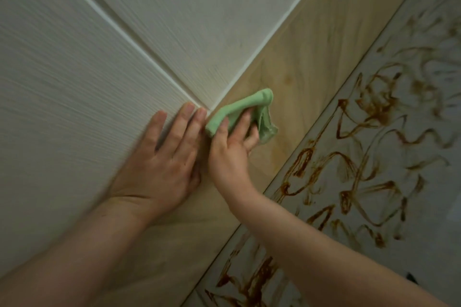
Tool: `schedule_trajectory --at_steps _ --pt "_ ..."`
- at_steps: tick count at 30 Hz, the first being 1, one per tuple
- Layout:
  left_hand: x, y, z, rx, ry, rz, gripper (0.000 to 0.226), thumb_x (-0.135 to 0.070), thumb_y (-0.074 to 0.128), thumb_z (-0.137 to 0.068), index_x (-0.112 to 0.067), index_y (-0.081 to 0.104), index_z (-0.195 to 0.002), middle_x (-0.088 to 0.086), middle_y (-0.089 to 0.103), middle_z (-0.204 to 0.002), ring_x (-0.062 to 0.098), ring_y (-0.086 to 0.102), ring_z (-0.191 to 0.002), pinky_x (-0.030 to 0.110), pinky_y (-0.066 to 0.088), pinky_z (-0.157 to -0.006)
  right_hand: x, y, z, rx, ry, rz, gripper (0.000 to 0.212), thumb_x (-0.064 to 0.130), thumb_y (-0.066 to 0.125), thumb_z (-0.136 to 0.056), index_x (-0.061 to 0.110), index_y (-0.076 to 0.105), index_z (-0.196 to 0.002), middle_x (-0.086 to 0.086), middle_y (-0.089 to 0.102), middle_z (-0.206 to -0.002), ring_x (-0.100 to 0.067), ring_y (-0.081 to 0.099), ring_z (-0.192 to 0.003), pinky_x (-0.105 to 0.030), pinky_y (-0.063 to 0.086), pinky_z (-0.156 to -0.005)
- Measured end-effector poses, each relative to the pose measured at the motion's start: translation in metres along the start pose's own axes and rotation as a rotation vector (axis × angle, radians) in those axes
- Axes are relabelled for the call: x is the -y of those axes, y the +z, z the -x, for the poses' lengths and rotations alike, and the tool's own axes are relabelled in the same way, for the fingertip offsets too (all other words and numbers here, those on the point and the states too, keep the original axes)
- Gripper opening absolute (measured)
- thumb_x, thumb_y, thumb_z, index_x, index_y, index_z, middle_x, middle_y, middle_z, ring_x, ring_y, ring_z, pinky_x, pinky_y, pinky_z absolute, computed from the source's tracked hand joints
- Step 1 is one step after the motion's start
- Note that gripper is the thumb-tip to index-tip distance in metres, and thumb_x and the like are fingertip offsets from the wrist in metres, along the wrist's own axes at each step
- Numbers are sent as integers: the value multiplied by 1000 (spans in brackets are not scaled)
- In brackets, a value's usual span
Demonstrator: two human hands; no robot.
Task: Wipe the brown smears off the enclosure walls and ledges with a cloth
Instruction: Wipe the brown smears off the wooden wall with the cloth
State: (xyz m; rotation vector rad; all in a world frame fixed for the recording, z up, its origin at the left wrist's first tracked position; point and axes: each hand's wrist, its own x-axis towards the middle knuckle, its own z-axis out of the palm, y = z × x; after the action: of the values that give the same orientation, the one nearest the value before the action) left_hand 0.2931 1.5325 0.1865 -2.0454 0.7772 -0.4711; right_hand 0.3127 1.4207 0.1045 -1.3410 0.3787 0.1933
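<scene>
Head view, looking into a corner of the enclosure; frame slightly blurred.

- Left hand point(162, 157): fingers straight and spread a little, palm flat against the white wall panel point(74, 82). It holds nothing. Fingertips reach the corner where the white trim strip point(124, 30) meets the ledge.
- Right hand point(232, 149): grips the green cloth point(239, 107). Thumb and forefinger lie over it, the other fingers are curled into its folds. Forearm enters from lower right, crossing the smeared surface.
- Cloth: bunched into a narrow roll and pressed on the beige wood-grain ledge point(311, 45), just beside the corner. Long axis runs from lower left to upper right in the frame, roughly along the ledge but at a shallower angle. The lower-left end points at the corner and sits just beside the left fingertips. The upper-right end is folded over, with a loose flap hanging back down beside the right fingers.
- Ledge: a faint yellowish stain point(277, 154) shows just below the cloth.
- Brown smears point(361, 169): thick loops and streaks cover the pale surface point(424, 207) to the right of the ledge, apart from the cloth.
- White wall panels above the hands show no distinct brown marks.
</scene>
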Motion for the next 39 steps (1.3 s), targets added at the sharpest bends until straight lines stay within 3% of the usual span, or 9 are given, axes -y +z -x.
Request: schedule_trajectory --at_steps 5,10,13,18,20,22,26,32,39 --pt "0 0 0 14 -1 -75 75 -41 42 -98 7 33 -156 20 24 -168 37 26 -155 60 14 -126 43 -59 -121 -214 39 15 64 69 17 -103 51 -3 -160 1 -12 -170 -40 7 -156 -69 15 -121" --pt "-1 0 2 44 -8 -112 79 -44 39 -98 6 28 -158 19 22 -169 35 23 -156 61 16 -125 38 -97 -194 -347 128 -28 61 65 14 -105 47 2 -162 -4 -4 -172 -38 9 -156 -68 14 -122" --pt "-2 -5 -2 57 7 -127 80 -46 39 -98 4 27 -159 17 21 -170 34 23 -156 59 18 -125 5 -71 -147 -270 143 1 61 65 15 -105 47 1 -162 1 -5 -172 -34 6 -158 -67 11 -123" --pt "-8 -27 -7 266 -53 -46 73 -40 39 -96 4 37 -155 14 11 -172 33 14 -158 59 3 -127 -66 -24 -16 135 301 1 72 67 26 -103 43 -8 -162 11 -19 -169 -31 4 -159 -58 16 -126" --pt "-9 -40 -16 340 -46 56 69 -40 51 -89 7 58 -139 13 8 -173 35 10 -159 61 3 -126 -64 -28 -20 158 349 11 74 65 29 -104 38 -6 -163 6 -16 -169 -32 4 -158 -53 16 -126" --pt "-7 -49 -36 324 18 131 71 -39 66 -80 10 63 -131 18 10 -171 36 12 -158 60 8 -126 -45 -43 -54 83 371 -16 72 65 26 -104 37 -4 -164 1 -13 -169 -35 4 -157 -54 14 -125" --pt "0 -45 -117 220 92 136 91 -40 60 -82 8 34 -155 23 12 -170 37 10 -158 53 6 -129 1 -93 -150 -94 281 -42 68 67 22 -104 42 1 -163 -1 -9 -169 -39 8 -155 -59 12 -123" --pt "-5 -19 -243 162 82 6 84 -45 24 -97 2 -2 -162 21 -5 -171 35 -9 -159 52 -8 -127 -18 -118 -202 -170 254 -47 62 66 22 -104 49 3 -161 3 -5 -171 -36 5 -156 -60 9 -125" --pt "2 2 -273 174 142 14 83 -47 19 -100 8 6 -160 27 5 -169 39 -1 -158 58 -5 -126 -131 -66 -122 73 737 -124 61 48 5 -111 24 -4 -165 -4 -9 -173 -27 -7 -160 -52 -1 -128"
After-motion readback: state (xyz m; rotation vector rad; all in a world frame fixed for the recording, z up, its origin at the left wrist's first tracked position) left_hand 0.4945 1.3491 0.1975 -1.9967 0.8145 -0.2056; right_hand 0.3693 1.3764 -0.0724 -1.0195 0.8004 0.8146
